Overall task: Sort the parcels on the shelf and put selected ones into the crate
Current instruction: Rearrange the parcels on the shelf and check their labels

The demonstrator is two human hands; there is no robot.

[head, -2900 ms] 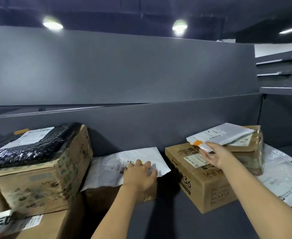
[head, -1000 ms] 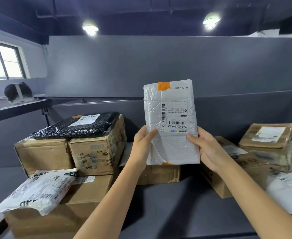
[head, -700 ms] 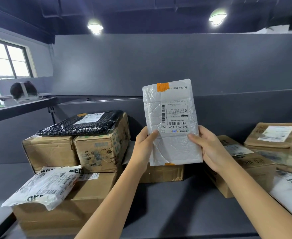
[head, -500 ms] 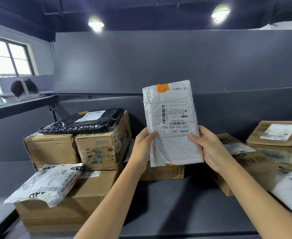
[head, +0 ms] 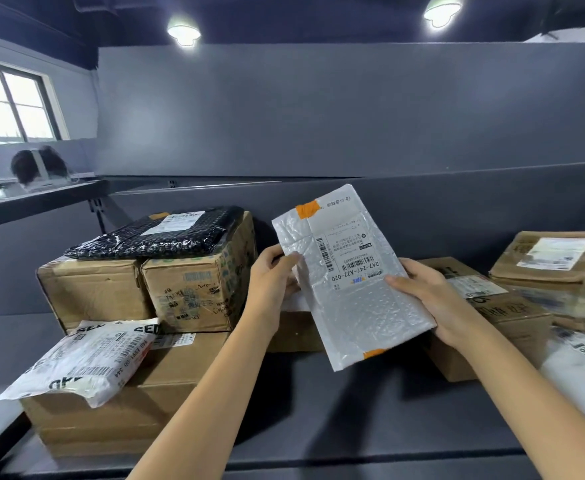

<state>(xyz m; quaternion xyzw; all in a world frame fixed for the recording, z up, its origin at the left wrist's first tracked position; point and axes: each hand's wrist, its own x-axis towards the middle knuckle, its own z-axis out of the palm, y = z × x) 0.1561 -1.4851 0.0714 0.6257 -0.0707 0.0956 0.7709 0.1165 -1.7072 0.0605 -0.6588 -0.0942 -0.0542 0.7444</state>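
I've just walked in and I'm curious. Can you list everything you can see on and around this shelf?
white mailer: one, white with orange tape, held tilted above the middle of the shelf
black mailer: one, black, lying across two stacked boxes, left
printed bag: one, white with black lettering, on the low box, front left
boxes: at least six, brown; four left and middle, two right
white bags: at least one, white, far right on the shelf
shelf: one, dark grey
lamps: two, white, on the ceiling
window: one, bright, upper left
left hand: one, grips the white mailer's left edge
right hand: one, grips its right edge
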